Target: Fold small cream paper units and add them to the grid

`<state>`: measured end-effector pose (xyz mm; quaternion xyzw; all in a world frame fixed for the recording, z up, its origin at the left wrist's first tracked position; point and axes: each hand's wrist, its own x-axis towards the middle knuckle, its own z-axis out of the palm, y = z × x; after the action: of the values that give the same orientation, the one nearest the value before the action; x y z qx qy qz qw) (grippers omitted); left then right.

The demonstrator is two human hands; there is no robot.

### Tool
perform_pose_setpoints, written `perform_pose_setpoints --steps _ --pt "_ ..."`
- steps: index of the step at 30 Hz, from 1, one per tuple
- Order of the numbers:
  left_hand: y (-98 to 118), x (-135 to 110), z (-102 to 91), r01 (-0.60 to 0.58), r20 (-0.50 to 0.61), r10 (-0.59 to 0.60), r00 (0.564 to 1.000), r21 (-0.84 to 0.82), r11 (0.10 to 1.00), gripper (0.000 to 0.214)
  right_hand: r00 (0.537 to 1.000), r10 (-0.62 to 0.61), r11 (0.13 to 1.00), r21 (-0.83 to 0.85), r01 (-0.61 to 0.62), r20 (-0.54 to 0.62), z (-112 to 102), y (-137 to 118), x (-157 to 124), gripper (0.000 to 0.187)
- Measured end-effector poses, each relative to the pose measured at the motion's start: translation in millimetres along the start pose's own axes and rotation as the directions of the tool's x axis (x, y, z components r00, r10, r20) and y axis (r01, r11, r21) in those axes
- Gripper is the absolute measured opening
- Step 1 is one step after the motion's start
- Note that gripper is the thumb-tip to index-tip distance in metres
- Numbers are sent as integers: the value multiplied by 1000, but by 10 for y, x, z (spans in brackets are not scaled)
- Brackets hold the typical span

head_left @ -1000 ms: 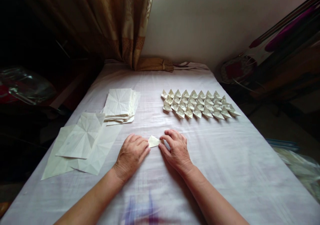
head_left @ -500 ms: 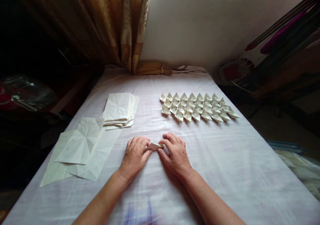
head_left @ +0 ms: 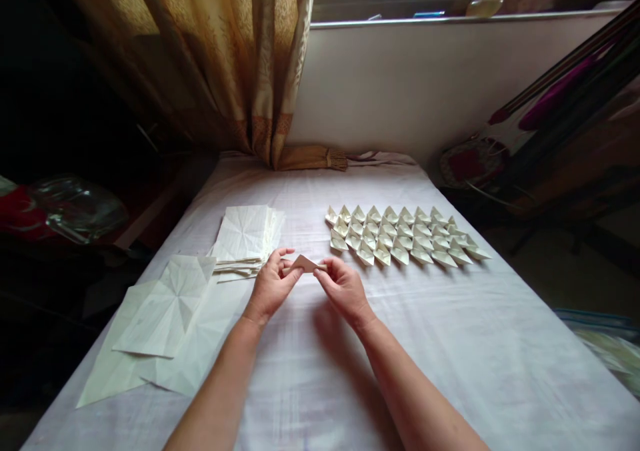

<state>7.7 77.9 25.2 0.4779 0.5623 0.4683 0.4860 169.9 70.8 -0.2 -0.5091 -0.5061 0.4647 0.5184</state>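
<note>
A small folded piece of cream paper [head_left: 305, 263] is held up above the white cloth [head_left: 450, 344]. My left hand [head_left: 271, 287] pinches its left end and my right hand [head_left: 341, 287] pinches its right end, fingers closed on it. Beyond my right hand lie rows of several finished folded paper pieces [head_left: 405, 236]. Behind my left hand sits a stack of creased paper sheets [head_left: 245, 236], and to its near left lie two or three loose creased sheets [head_left: 165, 311].
A patterned curtain [head_left: 240, 57] hangs at the back over a white wall and a window sill. Dark clutter and a clear plastic bag [head_left: 75, 207] lie to the left. Rods and red objects [head_left: 560, 91] lean at the right.
Both hands have lifted the folded paper off the cloth and carried it forward. The camera has tilted up, showing the window sill.
</note>
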Motion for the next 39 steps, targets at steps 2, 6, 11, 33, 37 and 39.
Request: perform_pose_setpoints --steps 2,6,11,33,37,39 --pt "-15 116 39 14 -74 -21 997 -101 995 55 1000 19 997 73 -18 -14 63 7 175 25" --pt "-106 146 135 57 -80 -73 994 -182 982 52 999 41 983 177 -41 3 101 62 316 33" --pt "-220 86 223 107 -52 -120 991 -211 972 43 984 120 945 289 -153 130 78 93 271 33" --pt "-178 82 130 141 27 -139 990 -312 940 35 881 228 864 331 -379 414 -71 -4 267 35" --pt "-181 60 130 114 42 -106 993 -306 945 39 890 194 878 332 -345 413 -47 -23 261 32" --pt "-183 50 131 112 49 -102 994 -288 951 41 894 176 891 319 -322 411 -33 -20 256 31"
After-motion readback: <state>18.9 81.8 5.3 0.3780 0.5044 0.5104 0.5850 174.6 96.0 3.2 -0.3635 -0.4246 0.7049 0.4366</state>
